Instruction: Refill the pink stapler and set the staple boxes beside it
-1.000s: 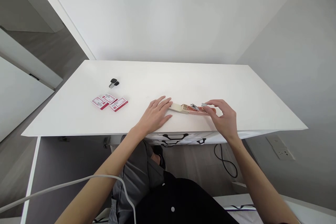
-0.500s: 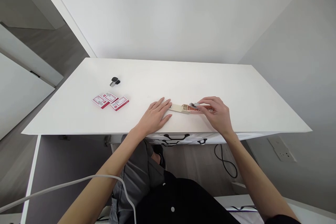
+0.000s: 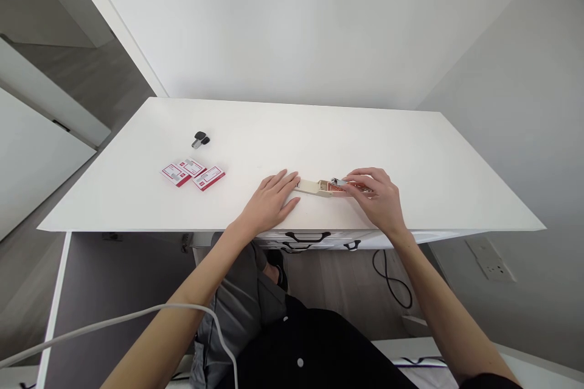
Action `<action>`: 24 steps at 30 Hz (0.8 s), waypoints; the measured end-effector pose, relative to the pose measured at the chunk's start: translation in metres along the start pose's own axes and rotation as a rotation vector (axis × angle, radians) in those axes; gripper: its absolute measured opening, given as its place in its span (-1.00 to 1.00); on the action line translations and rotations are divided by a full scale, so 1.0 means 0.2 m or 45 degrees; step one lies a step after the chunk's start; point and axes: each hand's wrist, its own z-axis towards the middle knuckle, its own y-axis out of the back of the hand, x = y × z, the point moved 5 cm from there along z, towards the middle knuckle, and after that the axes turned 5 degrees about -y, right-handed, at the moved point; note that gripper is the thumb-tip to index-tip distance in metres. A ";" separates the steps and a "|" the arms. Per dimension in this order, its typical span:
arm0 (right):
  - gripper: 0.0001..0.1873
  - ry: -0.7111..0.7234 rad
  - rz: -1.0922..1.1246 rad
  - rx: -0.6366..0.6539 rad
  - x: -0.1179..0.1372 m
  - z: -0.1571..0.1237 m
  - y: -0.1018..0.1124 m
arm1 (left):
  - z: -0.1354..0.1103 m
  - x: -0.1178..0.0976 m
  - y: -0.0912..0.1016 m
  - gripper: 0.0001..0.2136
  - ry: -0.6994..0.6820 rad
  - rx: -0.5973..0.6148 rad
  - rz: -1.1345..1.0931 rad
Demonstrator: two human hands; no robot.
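A long hinged stapler point(image 3: 312, 188) lies opened out flat on the white desk, its cream part to the left and its orange inside to the right. My left hand point(image 3: 272, 196) rests on the desk with fingers stretched out, the fingertips over the stapler's cream end. My right hand point(image 3: 376, 194) is above the orange half. Its thumb and fingers pinch a silver metal part point(image 3: 338, 182) of the stapler, which tilts up slightly near the hinge. The hand covers much of the orange half.
Several red-and-white small boxes point(image 3: 208, 178) lie at the left of the desk point(image 3: 274, 134). Behind them is a small black and silver staple remover point(image 3: 199, 140). Drawers with black handles point(image 3: 308, 237) are below the front edge. A white cable point(image 3: 137, 314) crosses over my left forearm.
Both hands stay in nearly the same place. The view has shifted slightly, and the silver part in my right hand has barely moved.
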 end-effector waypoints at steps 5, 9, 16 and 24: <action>-0.83 0.025 -0.034 -0.001 0.00 0.00 0.00 | 0.00 0.00 0.00 -0.46 0.009 0.006 0.000; -0.82 0.008 0.007 -0.002 -0.02 0.01 0.00 | 0.00 0.00 0.00 -0.46 0.004 0.003 -0.006; -0.80 0.049 -0.095 0.000 -0.01 0.01 0.00 | 0.00 0.00 0.00 -0.46 0.004 0.002 -0.009; -0.75 0.077 -0.133 0.012 0.01 0.02 0.00 | 0.00 0.00 0.00 -0.47 0.005 -0.002 -0.010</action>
